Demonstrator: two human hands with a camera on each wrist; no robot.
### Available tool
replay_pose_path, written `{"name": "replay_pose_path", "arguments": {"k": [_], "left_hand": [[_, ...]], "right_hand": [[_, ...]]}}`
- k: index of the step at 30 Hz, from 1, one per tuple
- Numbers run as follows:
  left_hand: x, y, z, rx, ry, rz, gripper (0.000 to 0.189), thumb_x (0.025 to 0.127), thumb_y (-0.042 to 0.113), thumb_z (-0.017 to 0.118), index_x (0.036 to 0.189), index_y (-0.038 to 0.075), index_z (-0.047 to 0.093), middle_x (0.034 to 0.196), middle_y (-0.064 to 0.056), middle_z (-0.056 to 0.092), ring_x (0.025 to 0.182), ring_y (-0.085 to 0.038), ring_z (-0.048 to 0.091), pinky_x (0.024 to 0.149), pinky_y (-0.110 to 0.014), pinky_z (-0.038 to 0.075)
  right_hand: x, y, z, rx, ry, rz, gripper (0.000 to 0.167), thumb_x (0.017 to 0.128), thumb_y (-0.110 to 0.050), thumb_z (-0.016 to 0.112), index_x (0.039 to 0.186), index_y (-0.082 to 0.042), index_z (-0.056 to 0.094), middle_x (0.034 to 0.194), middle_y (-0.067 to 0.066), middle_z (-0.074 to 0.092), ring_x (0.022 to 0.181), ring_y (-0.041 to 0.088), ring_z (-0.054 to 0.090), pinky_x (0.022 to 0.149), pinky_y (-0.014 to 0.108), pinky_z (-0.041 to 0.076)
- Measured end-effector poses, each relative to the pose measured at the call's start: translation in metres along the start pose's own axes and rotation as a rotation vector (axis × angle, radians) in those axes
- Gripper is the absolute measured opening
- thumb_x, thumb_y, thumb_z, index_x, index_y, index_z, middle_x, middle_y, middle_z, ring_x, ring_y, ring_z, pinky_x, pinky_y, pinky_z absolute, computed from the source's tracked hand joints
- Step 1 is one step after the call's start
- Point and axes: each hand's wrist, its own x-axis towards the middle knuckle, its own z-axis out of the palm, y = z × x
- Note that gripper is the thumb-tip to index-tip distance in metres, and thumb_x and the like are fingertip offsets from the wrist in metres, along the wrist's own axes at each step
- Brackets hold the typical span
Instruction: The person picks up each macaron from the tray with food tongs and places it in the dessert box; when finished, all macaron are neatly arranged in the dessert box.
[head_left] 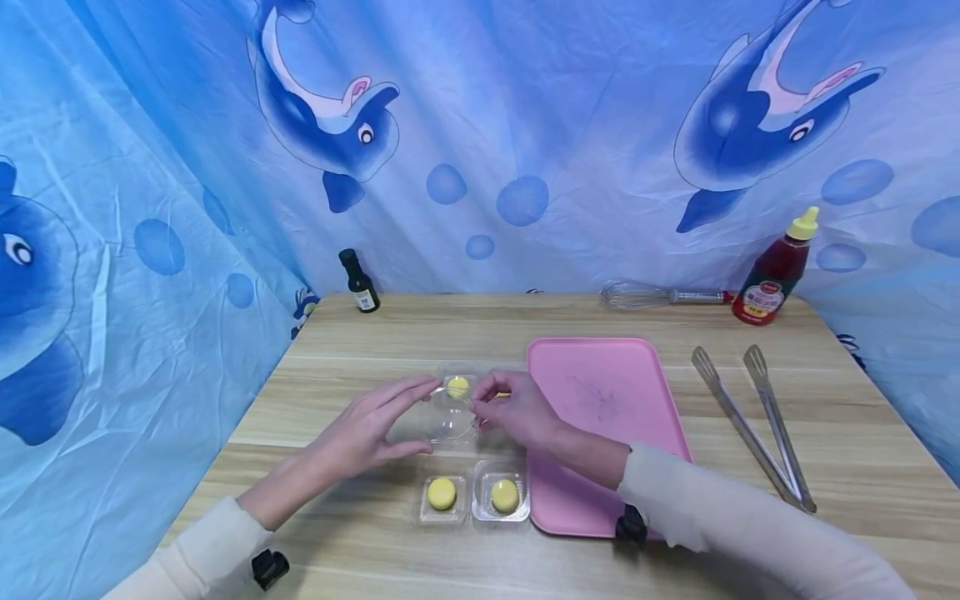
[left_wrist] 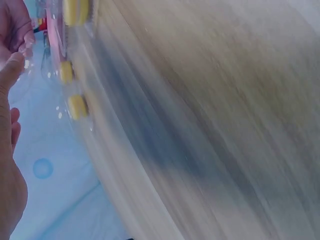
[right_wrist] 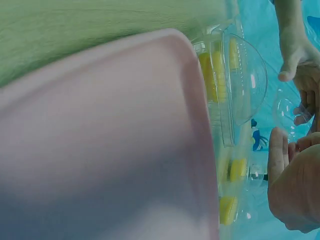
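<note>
Between my hands, a clear plastic lid (head_left: 452, 423) is tilted up in front of a yellow macaron (head_left: 458, 387) in the back row. My right hand (head_left: 517, 410) pinches the lid's right edge between thumb and fingers. On the other side, my left hand (head_left: 382, 414) has its thumb and fingers spread around the lid's left edge; whether they touch it is hard to tell. Behind my right fingers another macaron is mostly hidden. Nearer me, a left macaron (head_left: 442, 493) and a right macaron (head_left: 505, 496) sit in clear plastic boxes.
A pink tray (head_left: 600, 383) lies beneath my right forearm, beside the boxes. Metal tongs (head_left: 757, 433) lie spread to its right. Along the back are a dark bottle (head_left: 362, 283), a whisk (head_left: 652, 297) and a red sauce bottle (head_left: 776, 275). Blue dolphin-print curtains (head_left: 480, 125) hang behind.
</note>
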Motion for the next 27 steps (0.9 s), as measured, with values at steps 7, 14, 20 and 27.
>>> {"name": "replay_pose_path", "arguments": {"k": [7, 14, 20, 27], "left_hand": [[0.003, 0.012, -0.002, -0.117, -0.006, -0.094, 0.051, 0.102, 0.026, 0.073, 0.149, 0.011, 0.061, 0.137, 0.001, 0.072, 0.11, -0.013, 0.074, 0.094, -0.041, 0.063], [0.007, 0.018, -0.002, -0.295, -0.103, -0.275, 0.031, 0.112, 0.021, 0.058, 0.138, 0.013, 0.071, 0.131, 0.002, 0.074, 0.11, -0.009, 0.073, 0.096, -0.037, 0.062], [0.008, 0.019, -0.003, -0.454, -0.22, -0.428, 0.038, 0.112, 0.033, 0.056, 0.14, 0.011, 0.07, 0.132, 0.002, 0.074, 0.115, -0.01, 0.071, 0.1, -0.034, 0.059], [0.01, 0.017, -0.003, -0.64, -0.274, -0.464, 0.039, 0.109, 0.025, 0.063, 0.141, 0.003, 0.067, 0.134, -0.011, 0.072, 0.119, -0.017, 0.07, 0.101, -0.029, 0.058]], "right_hand": [[-0.007, 0.002, -0.004, -0.15, -0.005, -0.136, 0.012, 0.085, 0.01, 0.074, 0.085, 0.0, 0.069, 0.088, 0.009, 0.073, 0.077, 0.015, 0.069, 0.073, 0.03, 0.064], [-0.017, 0.006, -0.006, -0.25, -0.03, -0.344, 0.02, 0.081, 0.012, 0.074, 0.08, -0.007, 0.07, 0.083, 0.004, 0.072, 0.08, 0.012, 0.071, 0.077, 0.037, 0.066], [-0.024, 0.006, -0.007, -0.293, -0.047, -0.463, 0.023, 0.08, 0.013, 0.073, 0.081, -0.01, 0.069, 0.084, -0.002, 0.069, 0.085, 0.022, 0.074, 0.08, 0.034, 0.066], [-0.026, 0.008, -0.008, -0.352, -0.02, -0.645, 0.03, 0.076, 0.018, 0.072, 0.083, -0.011, 0.069, 0.084, -0.003, 0.067, 0.083, 0.014, 0.069, 0.078, 0.031, 0.065]]}}
